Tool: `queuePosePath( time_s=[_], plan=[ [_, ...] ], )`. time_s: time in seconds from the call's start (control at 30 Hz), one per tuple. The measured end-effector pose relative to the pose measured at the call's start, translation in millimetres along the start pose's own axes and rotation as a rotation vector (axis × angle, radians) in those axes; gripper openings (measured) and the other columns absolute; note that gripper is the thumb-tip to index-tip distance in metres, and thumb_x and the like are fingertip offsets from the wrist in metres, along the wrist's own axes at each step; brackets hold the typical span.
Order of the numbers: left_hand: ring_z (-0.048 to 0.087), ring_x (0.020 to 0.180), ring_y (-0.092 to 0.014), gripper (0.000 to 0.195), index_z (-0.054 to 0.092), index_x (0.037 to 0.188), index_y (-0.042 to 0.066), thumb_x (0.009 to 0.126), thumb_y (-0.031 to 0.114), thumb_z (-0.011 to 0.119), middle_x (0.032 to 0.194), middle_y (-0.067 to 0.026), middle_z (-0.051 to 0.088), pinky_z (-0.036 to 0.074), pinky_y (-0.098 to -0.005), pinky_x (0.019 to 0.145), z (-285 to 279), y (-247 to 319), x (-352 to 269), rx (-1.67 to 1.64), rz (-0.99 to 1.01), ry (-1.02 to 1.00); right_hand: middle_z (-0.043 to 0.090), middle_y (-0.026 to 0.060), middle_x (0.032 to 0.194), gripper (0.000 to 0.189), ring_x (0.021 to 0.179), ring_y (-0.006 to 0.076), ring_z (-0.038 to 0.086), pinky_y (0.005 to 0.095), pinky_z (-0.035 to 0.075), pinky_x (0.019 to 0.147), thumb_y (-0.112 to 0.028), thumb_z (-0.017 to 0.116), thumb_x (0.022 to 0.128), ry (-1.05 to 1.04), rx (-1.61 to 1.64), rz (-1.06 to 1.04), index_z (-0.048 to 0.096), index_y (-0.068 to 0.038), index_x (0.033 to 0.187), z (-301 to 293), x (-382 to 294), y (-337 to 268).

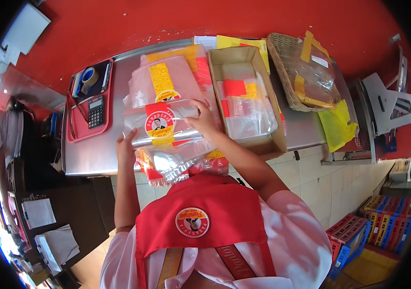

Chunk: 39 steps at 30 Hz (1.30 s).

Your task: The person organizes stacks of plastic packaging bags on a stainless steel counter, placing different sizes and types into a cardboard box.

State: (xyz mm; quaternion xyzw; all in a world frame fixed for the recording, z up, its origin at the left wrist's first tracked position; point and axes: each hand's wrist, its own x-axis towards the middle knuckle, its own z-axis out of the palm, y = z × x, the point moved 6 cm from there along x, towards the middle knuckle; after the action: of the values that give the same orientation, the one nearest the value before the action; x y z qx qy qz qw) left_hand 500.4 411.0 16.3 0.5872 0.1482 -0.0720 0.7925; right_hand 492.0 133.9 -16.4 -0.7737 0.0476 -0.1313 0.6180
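Observation:
Between my two hands is a folded clear plastic bag (138,126) printed with a red and yellow band and a round logo that bears writing. My left hand (126,144) pinches its left end, thumb on top. At its upper right, my right hand (203,121) grips the plastic between thumb and fingers. Beneath and behind it lies a spread stack of similar printed clear bags (182,76) on a metal table (93,155). More of these bags (176,162) overhang the table's front edge. Whether the held piece is one bag or several layers, I cannot tell.
Right of the stack, an open cardboard box (277,135) holds more bags. Beyond it sit a wicker basket (281,72) with taped plastic and a yellow bag (337,126). A red tray (106,123) holds a calculator (96,112) and tape (89,76). Another person (5,133) is at far left.

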Motion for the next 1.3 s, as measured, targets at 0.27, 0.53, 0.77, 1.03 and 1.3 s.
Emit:
queuePosePath(
  time_s=[0.27, 0.53, 0.77, 1.03, 1.3],
  plan=[
    [0.053, 0.079, -0.013, 0.025, 0.062, 0.087, -0.003, 0.063, 0.003, 0.067, 0.079, -0.0054, 0.057, 0.040, -0.0231, 0.070, 53, 88, -34, 0.342, 0.513, -0.352, 0.040, 0.0182, 0.124, 0.088, 0.116, 0.0254, 0.039, 0.0321, 0.033, 0.094, -0.016, 0.078, 0.049, -0.387, -0.234, -0.549, 0.035, -0.001, 0.124, -31, 20, -148],
    [0.051, 0.090, -0.018, 0.037, 0.057, 0.097, -0.003, 0.065, 0.014, 0.067, 0.095, -0.0102, 0.056, 0.041, -0.0279, 0.076, 162, 120, -47, 0.314, 0.504, -0.647, 0.060, 0.0069, 0.093, 0.052, 0.086, 0.0152, 0.056, 0.0287, 0.045, 0.077, -0.006, 0.072, 0.056, -0.566, 0.188, -0.035, 0.053, 0.003, 0.103, -82, -18, -137],
    [0.045, 0.106, -0.022, 0.040, 0.041, 0.117, 0.002, 0.085, 0.026, 0.045, 0.115, -0.0094, 0.047, 0.034, -0.0374, 0.091, 223, 3, -20, -0.291, -0.055, -0.579, 0.061, 0.0084, 0.091, 0.049, 0.087, 0.0177, 0.058, 0.0281, 0.044, 0.078, 0.001, 0.068, 0.058, -0.061, 0.301, 0.312, 0.054, -0.002, 0.106, -202, 62, -24],
    [0.036, 0.112, -0.016, 0.052, 0.033, 0.123, 0.002, 0.081, 0.024, 0.054, 0.119, -0.0068, 0.041, 0.026, -0.0330, 0.094, 284, -84, -62, 0.013, -0.323, -0.457, 0.041, 0.0203, 0.123, 0.046, 0.113, 0.0336, 0.041, 0.0380, 0.036, 0.093, -0.013, 0.057, 0.070, -0.027, -0.914, 0.515, 0.047, 0.000, 0.113, -184, 104, 67],
    [0.047, 0.098, -0.022, 0.057, 0.036, 0.114, -0.004, 0.073, 0.024, 0.063, 0.108, -0.0137, 0.048, 0.037, -0.0311, 0.084, 315, -145, -19, 0.155, -0.335, -0.233, 0.046, 0.0209, 0.116, 0.055, 0.109, 0.0334, 0.045, 0.0418, 0.040, 0.087, -0.019, 0.062, 0.064, -0.027, -0.909, 0.574, 0.045, 0.001, 0.112, -183, 95, 41]
  ],
)
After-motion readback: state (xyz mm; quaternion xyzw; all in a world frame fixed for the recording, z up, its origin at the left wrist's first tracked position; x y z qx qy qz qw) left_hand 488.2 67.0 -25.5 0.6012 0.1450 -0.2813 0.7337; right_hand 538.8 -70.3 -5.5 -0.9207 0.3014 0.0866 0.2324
